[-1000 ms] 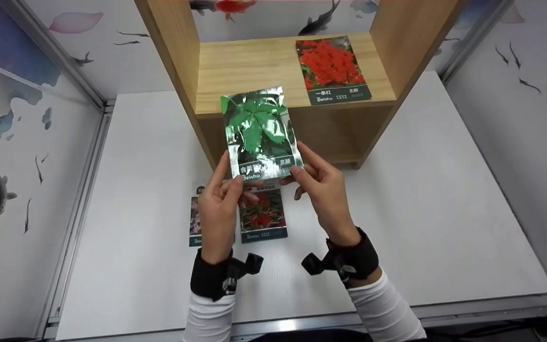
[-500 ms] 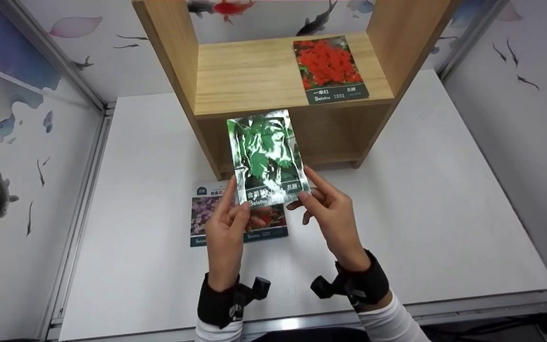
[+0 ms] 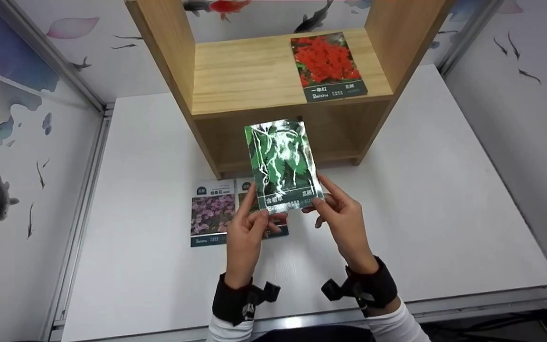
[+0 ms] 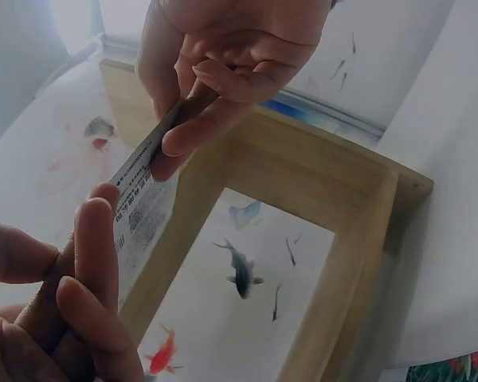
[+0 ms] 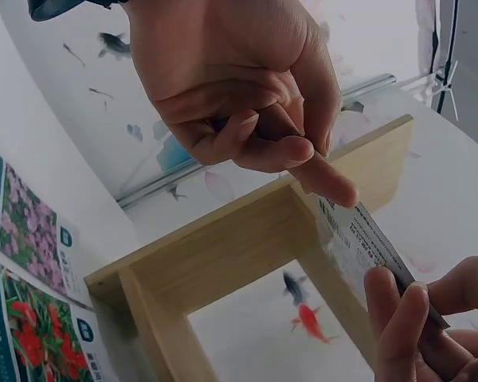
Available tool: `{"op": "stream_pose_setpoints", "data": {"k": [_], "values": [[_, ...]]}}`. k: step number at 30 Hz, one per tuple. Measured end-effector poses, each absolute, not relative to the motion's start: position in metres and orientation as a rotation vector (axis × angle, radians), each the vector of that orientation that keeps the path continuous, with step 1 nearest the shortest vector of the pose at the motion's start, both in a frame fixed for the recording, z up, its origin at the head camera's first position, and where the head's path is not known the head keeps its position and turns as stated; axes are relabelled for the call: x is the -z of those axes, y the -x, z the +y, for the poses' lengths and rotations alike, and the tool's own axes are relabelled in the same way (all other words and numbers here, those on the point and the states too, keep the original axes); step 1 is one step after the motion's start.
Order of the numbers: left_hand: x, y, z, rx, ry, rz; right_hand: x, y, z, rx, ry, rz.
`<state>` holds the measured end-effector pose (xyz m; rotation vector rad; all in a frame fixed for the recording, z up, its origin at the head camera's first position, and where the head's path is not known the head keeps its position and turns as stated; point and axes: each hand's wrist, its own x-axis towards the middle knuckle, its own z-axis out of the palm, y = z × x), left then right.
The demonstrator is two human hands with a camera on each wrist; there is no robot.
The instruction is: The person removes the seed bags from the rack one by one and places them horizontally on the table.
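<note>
Both hands hold a shiny green-leaf seed packet [image 3: 283, 164] upright in the air, in front of the wooden shelf unit [image 3: 254, 76]. My left hand [image 3: 256, 216] pinches its lower left corner and my right hand [image 3: 325, 204] pinches its lower right corner. The left wrist view shows the packet's printed back [image 4: 143, 211] between my left fingers [image 4: 92, 239] and my right hand [image 4: 223, 72]. The right wrist view has the packet [image 5: 354, 239] edge-on, between my left hand [image 5: 239, 103] and my right fingers [image 5: 402, 314].
A red-flower packet [image 3: 328, 64] lies on the shelf's right side. On the white table [image 3: 420, 199] lie a purple-flower packet [image 3: 212, 213] and, partly behind my left hand, a red-flower packet [image 3: 277, 230]. Painted panels enclose the table.
Both hands have lowered the green packet and shifted it right, from the shelf's front edge to below it. The purple-flower packet on the table has come into full view.
</note>
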<state>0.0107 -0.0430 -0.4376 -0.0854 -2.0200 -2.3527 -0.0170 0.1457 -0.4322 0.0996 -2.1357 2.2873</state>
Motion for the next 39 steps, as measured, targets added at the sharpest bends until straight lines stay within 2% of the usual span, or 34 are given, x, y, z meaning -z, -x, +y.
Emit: {"op": "stream_pose_setpoints", "data": {"k": [16,24,39], "values": [[0.477,-0.002,-0.017,2.184,-0.035,-2.333,0.481,0.018,0.169,-2.217,0.195,-2.252],[0.533,0.004,-0.007,2.187,-0.088,-2.420,0.533,0.018,0.185,-2.157,0.315,-2.301],[0.562,0.004,0.007,2.283,-0.171,-2.603,0.545,0.013,0.191,-2.098,0.551,-2.425]]}}
